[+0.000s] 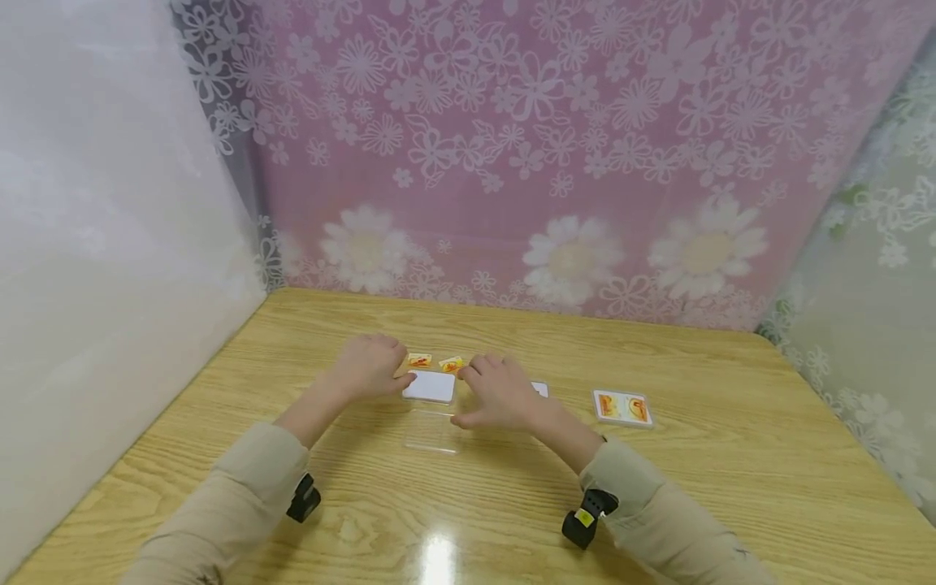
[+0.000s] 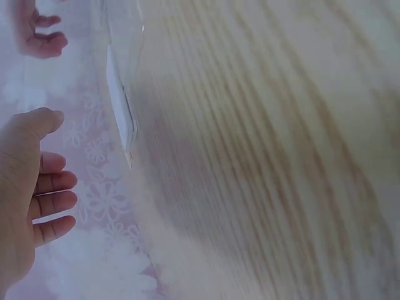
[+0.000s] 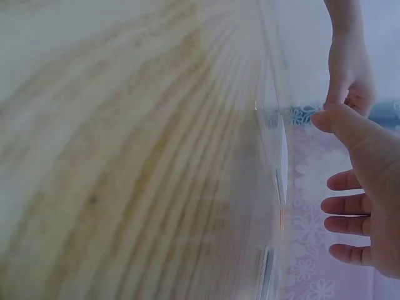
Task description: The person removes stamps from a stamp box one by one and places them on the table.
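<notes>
A white card stack lies face up near the middle of the table, with a clear plastic lid flat in front of it. My left hand hovers at the stack's left edge, its thumb overlapping the corner in the head view. To the right of the stack is my right hand, thumb close to the lid's upper right corner. In the wrist views, the left hand and right hand have loosely bent fingers with nothing between them. Two small orange-yellow picture cards lie behind the stack.
A clear case with orange picture cards lies farther right. Behind my right hand, a second case is mostly hidden. Flowered pink cloth hangs along the table's back edge, with a pale sheet on the left.
</notes>
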Tool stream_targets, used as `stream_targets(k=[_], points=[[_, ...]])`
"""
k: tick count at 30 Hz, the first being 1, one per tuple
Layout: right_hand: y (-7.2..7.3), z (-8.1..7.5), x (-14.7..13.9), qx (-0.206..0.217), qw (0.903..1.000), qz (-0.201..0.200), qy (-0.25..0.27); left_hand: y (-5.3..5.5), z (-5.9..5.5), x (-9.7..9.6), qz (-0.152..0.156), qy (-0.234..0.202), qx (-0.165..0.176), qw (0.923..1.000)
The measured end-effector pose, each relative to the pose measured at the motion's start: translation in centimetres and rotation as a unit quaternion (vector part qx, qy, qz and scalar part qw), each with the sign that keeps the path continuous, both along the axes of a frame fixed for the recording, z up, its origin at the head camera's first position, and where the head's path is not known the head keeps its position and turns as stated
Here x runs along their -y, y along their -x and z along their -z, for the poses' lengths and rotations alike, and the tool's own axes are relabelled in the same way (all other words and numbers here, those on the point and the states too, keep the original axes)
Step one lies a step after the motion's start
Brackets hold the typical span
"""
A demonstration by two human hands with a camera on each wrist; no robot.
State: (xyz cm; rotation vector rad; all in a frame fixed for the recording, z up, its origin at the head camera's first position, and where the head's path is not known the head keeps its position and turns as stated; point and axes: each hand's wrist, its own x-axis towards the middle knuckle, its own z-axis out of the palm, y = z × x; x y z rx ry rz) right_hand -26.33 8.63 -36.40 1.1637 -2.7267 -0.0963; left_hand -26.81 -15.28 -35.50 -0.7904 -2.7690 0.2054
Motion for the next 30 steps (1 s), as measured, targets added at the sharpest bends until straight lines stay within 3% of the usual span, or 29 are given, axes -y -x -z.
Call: stream_targets(k=[11, 18, 21, 30], points=[[-1.9, 0.8, 0.3, 0.004, 0.9975, -0.024, -0.066, -2.2, 0.2, -2.1, 0.040, 0.020, 0.004, 0.9990], [-2.2, 1.2, 0.5, 0.024, 0.9959, -0.030, -0.083, -3.8, 0.9, -2.7, 0.099, 0.030, -0.031, 0.9941], [-2.3, 1.4, 0.5, 0.030, 0.9952, -0.029, -0.088, -4.3, 1.2, -2.8, 0.098, 0.030, -0.010, 0.9946], [-2.4, 1.9, 0.8, 0.034, 0.9951, -0.029, -0.089, -4.7, 1.6, -2.7, 0.056, 0.045, 0.091, 0.9933]])
